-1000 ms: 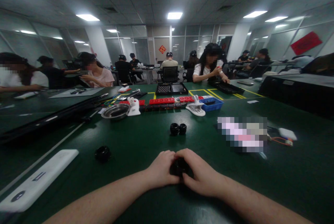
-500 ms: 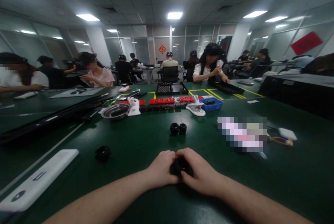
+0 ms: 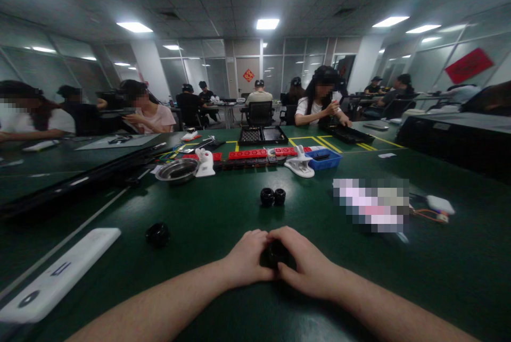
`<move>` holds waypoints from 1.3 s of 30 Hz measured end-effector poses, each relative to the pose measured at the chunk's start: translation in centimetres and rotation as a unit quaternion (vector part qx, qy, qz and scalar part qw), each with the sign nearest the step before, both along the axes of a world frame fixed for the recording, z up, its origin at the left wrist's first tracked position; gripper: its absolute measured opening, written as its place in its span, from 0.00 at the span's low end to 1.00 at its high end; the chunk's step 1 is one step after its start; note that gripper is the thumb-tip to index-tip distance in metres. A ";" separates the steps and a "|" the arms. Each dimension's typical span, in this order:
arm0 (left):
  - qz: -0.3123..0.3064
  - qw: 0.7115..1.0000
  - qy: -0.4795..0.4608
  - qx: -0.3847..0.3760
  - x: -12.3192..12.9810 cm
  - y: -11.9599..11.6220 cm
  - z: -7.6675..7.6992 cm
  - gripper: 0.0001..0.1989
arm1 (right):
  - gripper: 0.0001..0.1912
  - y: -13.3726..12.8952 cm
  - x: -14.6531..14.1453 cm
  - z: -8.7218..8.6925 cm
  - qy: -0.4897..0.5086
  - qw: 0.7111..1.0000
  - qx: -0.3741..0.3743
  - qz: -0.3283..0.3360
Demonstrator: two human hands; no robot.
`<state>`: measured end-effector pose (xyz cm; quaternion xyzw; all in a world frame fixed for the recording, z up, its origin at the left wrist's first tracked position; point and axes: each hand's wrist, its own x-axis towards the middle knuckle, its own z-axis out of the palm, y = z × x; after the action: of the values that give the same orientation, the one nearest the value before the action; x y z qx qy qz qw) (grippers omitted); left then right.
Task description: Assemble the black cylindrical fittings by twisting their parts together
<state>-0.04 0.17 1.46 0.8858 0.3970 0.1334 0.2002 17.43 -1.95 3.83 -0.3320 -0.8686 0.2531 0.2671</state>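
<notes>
Near the front of the green table, my left hand point(image 3: 251, 259) and my right hand point(image 3: 305, 262) are closed around a black round part point(image 3: 278, 254) with an opening in its top. Fingers of both hands meet at its far side, and my right thumb presses its near side. Much of the part is hidden by the hands. Beyond them stand two similar black round parts, one point(image 3: 267, 197) beside the other point(image 3: 280, 196). A third black round part point(image 3: 157, 234) lies apart to the left.
A metal bowl point(image 3: 167, 174), two white clip stands point(image 3: 205, 163) point(image 3: 300, 164), red strips point(image 3: 247, 154) and a blue bin point(image 3: 333, 161) line the table's middle. A white long device point(image 3: 75, 262) lies left; a black case point(image 3: 451, 140) stands right. A person point(image 3: 313, 110) works opposite.
</notes>
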 end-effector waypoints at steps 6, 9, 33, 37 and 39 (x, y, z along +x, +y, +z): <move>-0.008 1.000 -0.022 0.017 -0.1 0.1 -0.5 0.22 | 0.21 0.1 -0.1 0.2 0.003 0.999 0.006 -0.036; -0.010 0.999 -0.020 0.028 -0.1 0.3 -0.8 0.21 | 0.18 0.3 -0.2 0.0 -0.012 0.995 0.010 -0.097; -0.005 1.000 -0.008 0.019 -0.1 0.2 -0.6 0.21 | 0.21 0.0 0.0 0.2 0.025 1.000 -0.009 0.002; -0.002 1.000 -0.013 0.012 -0.1 0.1 -0.4 0.21 | 0.25 0.0 0.2 0.0 0.035 0.999 -0.011 0.006; -0.008 1.000 -0.018 0.013 -0.1 0.1 -0.4 0.21 | 0.23 0.2 0.1 -0.1 0.031 0.999 -0.004 -0.026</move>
<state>-0.12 0.28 1.10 0.8890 0.3845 0.1524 0.1968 17.57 -1.77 3.70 -0.3470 -0.8500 0.2600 0.2990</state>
